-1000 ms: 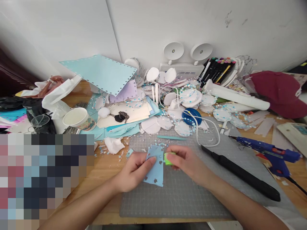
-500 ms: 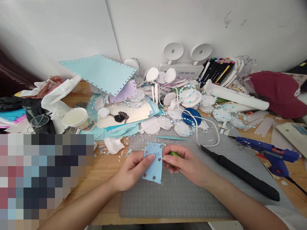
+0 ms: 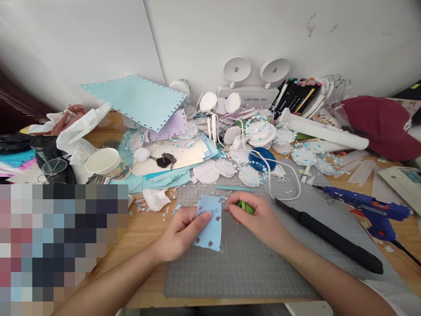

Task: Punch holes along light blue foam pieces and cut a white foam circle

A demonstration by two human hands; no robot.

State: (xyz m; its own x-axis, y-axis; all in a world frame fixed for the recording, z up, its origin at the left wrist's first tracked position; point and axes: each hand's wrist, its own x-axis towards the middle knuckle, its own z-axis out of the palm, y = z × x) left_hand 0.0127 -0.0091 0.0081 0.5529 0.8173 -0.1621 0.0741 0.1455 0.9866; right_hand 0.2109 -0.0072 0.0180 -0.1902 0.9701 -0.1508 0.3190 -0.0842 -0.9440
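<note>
The small blue paper (image 3: 213,231), pierced with flower-shaped holes, is over the left part of the gray cutting mat (image 3: 237,272). The left hand (image 3: 180,232) pinches its left side, thumb on top, fingers mostly hidden beneath. Just right of the paper, apart from it, the right hand (image 3: 259,217) curls around a green tool (image 3: 246,207), thumb and forefinger drawn close together; whether anything small is between their tips, I cannot tell. Beyond the hands, a teal strip (image 3: 234,188) lies across the mat near scattered paper bits. A long black tool (image 3: 342,242) slants over the mat's right side, with a blue glue gun (image 3: 368,205) farther right. On the far side are white discs (image 3: 206,173) and a blue round lid (image 3: 262,160); keys (image 3: 168,161) and a paper cup (image 3: 104,163) are far left.
</note>
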